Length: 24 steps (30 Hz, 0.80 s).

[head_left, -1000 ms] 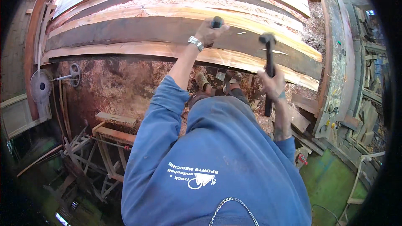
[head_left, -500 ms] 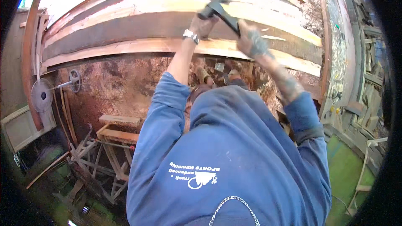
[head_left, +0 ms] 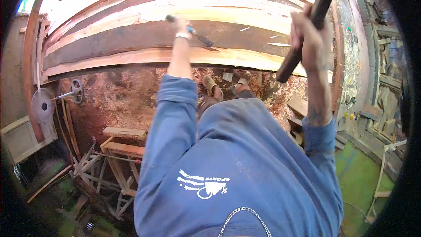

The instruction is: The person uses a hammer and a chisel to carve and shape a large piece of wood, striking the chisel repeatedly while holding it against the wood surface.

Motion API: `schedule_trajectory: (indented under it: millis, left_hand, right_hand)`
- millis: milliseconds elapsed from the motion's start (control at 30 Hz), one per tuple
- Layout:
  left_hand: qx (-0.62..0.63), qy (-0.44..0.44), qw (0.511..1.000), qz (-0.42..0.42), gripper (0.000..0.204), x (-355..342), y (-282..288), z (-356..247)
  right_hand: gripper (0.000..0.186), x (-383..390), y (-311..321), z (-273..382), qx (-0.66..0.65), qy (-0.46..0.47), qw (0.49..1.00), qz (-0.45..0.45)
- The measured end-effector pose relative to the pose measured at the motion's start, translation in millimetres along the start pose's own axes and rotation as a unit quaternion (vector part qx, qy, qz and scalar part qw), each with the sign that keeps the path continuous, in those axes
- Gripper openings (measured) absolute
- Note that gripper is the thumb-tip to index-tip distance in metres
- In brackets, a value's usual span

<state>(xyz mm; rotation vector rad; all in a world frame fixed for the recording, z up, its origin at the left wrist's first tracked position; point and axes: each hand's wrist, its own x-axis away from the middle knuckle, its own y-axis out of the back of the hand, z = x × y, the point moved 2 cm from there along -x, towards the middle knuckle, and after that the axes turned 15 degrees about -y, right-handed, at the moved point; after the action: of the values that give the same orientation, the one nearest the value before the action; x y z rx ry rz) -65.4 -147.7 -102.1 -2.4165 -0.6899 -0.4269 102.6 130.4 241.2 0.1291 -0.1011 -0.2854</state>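
Holding a hammer up high, chisel down low

Near right: wrapped mid-handle in the right grip, probably for control, seemingly clear of everything below. Farther, to the left: clutching the chisel firmly in the left grip, slanting it toward the near right, likely for an angle on the dark board underneath; can't tell if touching. Past that, pale wood strips laid left to right.

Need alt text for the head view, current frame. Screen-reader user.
A person's right hand holds a dark hammer aloft while the left hand, blurred, grips a chisel-like tool over a long, dark-faced plank with pale edges. Wood shavings litter the floor below; a fan is at left.
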Motion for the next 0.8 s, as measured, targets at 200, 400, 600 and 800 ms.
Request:
schedule_trajectory:
  millis: [200, 400, 600, 800]
  left_hand:
    - [-0.070, -0.154, 0.970, 0.175, 0.026, 63, -21, -53]
    - [-0.102, -0.174, 0.947, 0.249, 0.021, 96, -53, -50]
    - [-0.136, -0.180, 0.928, 0.295, 0.020, 96, -58, -38]
    - [-0.174, -0.218, 0.909, 0.310, 0.021, 90, -50, -39]
  right_hand:
    - [0.015, 74, 41, -141, 0.025, -0.265, 0.964, -0.026]
    - [0.020, 111, 46, -170, 0.118, -0.333, 0.935, 0.028]
    - [0.020, 104, 42, -162, 0.185, -0.255, 0.949, 0.031]
    - [0.021, 99, 31, -144, 0.132, -0.303, 0.943, 0.025]
